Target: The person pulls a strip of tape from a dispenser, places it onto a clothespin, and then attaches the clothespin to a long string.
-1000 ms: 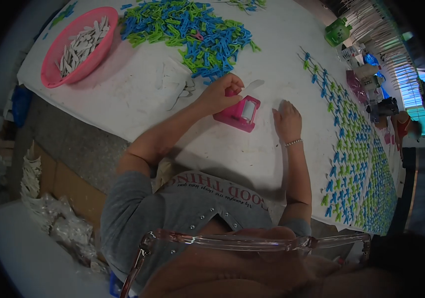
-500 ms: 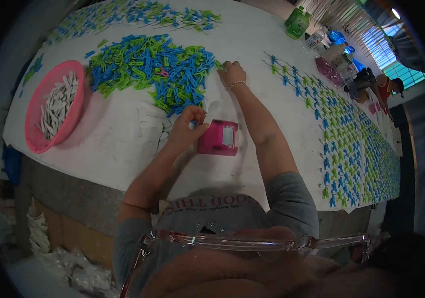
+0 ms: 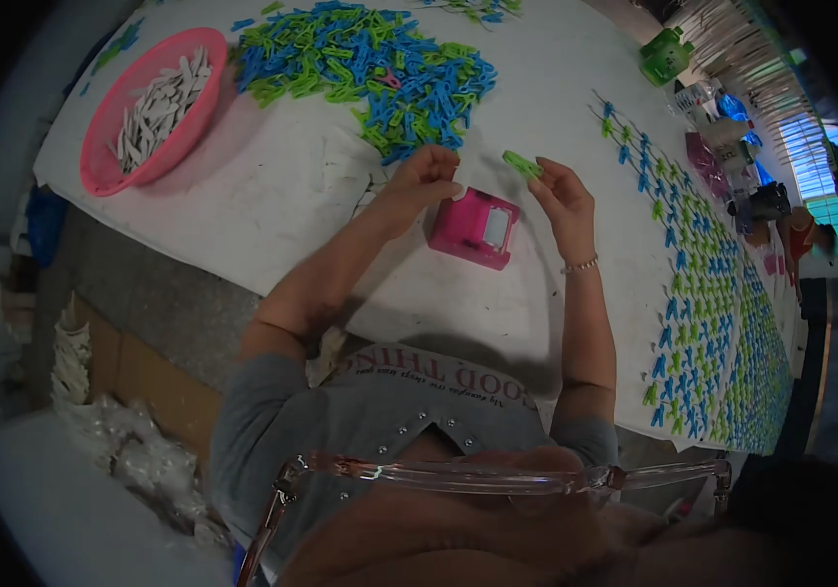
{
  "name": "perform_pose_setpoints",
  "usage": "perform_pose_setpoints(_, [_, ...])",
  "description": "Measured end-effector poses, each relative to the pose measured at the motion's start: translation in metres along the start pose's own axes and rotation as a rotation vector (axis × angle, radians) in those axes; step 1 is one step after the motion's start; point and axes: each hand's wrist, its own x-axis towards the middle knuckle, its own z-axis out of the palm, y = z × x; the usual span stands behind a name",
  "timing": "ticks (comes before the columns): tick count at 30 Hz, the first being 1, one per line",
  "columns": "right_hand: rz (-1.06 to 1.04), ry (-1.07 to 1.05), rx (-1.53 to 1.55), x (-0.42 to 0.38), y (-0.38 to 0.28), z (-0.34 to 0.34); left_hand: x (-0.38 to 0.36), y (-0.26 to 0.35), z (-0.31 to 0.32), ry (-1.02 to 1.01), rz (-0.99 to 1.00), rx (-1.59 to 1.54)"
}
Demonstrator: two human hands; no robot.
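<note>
My right hand [image 3: 564, 194] pinches a green clothespin [image 3: 521, 163] by one end, above the table to the right of a pink box [image 3: 475, 227]. The box has a pale window on its right side. At the box's upper left, my left hand [image 3: 424, 178] is closed, its fingertips together; whatever it holds is too small to make out. Beyond my left hand lies a large pile of blue and green clothespins [image 3: 370, 73], with a pink one among them.
A pink basket [image 3: 96, 147] of white pieces stands on the white table [image 3: 282, 235] at the left. Rows of linked blue and green clothespins [image 3: 698, 323] cover the right side. Bottles, one green [image 3: 666, 56], stand at the far right, near another person [image 3: 803, 240].
My right hand has come back from the pile's right edge towards the pink box, now with a green clothespin. The view has shifted, and my left hand stays beside the box.
</note>
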Motion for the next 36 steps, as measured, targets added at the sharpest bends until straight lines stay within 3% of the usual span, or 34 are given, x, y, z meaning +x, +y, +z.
perform_pose_setpoints(2, [-0.013, -0.019, 0.065, -0.025, -0.018, 0.004, -0.001, 0.0, 0.002, -0.1, 0.026, -0.035])
perform_pose_setpoints(6, [0.023, -0.055, 0.079, -0.044, -0.029, 0.012, -0.006, 0.001, 0.009, -0.112, 0.024, 0.021])
perform_pose_setpoints(22, [0.094, -0.132, 0.172, -0.03, -0.032, 0.023, -0.004, -0.005, 0.006, -0.143, 0.029, 0.151])
perform_pose_setpoints(24, [0.045, -0.082, 0.176, -0.016, -0.029, 0.017, 0.001, -0.008, 0.006, -0.147, 0.064, 0.151])
perform_pose_setpoints(26, [-0.004, -0.038, 0.181, 0.009, -0.02, 0.004, 0.005, -0.009, 0.002, -0.02, 0.106, 0.154])
perform_pose_setpoints(27, [0.058, 0.05, 0.126, 0.028, -0.013, -0.004, 0.007, -0.012, -0.002, -0.041, 0.107, 0.158])
perform_pose_setpoints(29, [0.113, 0.153, 0.073, 0.065, 0.004, -0.019, 0.015, -0.021, -0.011, 0.118, 0.192, 0.311])
perform_pose_setpoints(31, [0.378, 0.335, 0.172, 0.1, 0.028, -0.033, 0.024, -0.038, -0.022, 0.153, 0.26, 0.348])
perform_pose_setpoints(32, [0.365, 0.347, 0.176, 0.117, 0.043, -0.041, 0.028, -0.043, -0.024, 0.206, 0.326, 0.381])
perform_pose_setpoints(34, [0.515, 0.415, 0.488, 0.15, 0.074, -0.056, 0.032, -0.047, -0.023, 0.225, 0.355, 0.417])
perform_pose_setpoints(36, [0.538, 0.514, 0.55, 0.18, 0.095, -0.063, 0.032, -0.047, -0.023, 0.247, 0.381, 0.455])
